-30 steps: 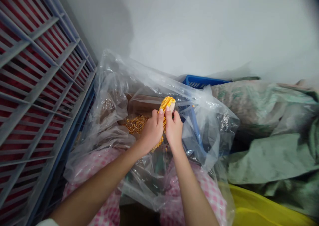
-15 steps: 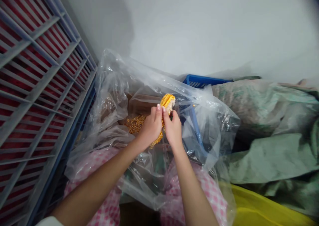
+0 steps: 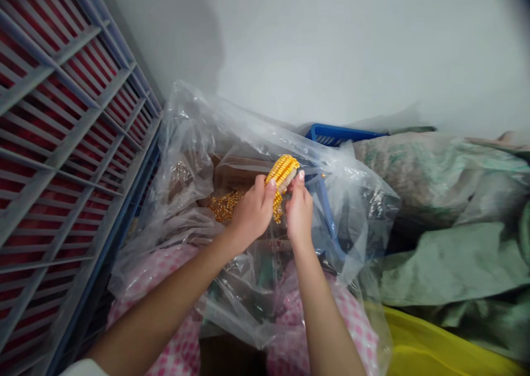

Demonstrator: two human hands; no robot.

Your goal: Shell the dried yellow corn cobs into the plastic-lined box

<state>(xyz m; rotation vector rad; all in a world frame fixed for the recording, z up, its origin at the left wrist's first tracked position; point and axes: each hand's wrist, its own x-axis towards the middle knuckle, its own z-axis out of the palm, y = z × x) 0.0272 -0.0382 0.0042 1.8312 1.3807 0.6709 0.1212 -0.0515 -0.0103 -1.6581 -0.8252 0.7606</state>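
Two bare hands are in view. The left hand (image 3: 253, 209) grasps one yellow, partly shelled corn cob (image 3: 281, 169), thumb along its near side. The right hand (image 3: 300, 210) is just beside the cob's right side with thumb raised and fingers curled; whether it grips the cob cannot be told. The cob is tilted, above a clear plastic sheet (image 3: 182, 127), with one pale bare strip facing right. Yellow kernels also show between the hands; whether they belong to the same cob is unclear.

One heap of loose golden-brown kernels (image 3: 223, 206), too many to count, lies within the sheet, left of the cob. One separate kernel (image 3: 323, 175) is at right.

The sheet drapes over two knees in pink-and-white checked fabric (image 3: 157, 310). Surroundings: one upright grey-blue slatted plastic crate (image 3: 52, 169), left; one blue plastic basket (image 3: 331, 133), behind; pale, green-marked sacking (image 3: 430, 171) and one yellow sheet-like item (image 3: 434, 343), right; one plain whitish wall (image 3: 331, 50), rear.
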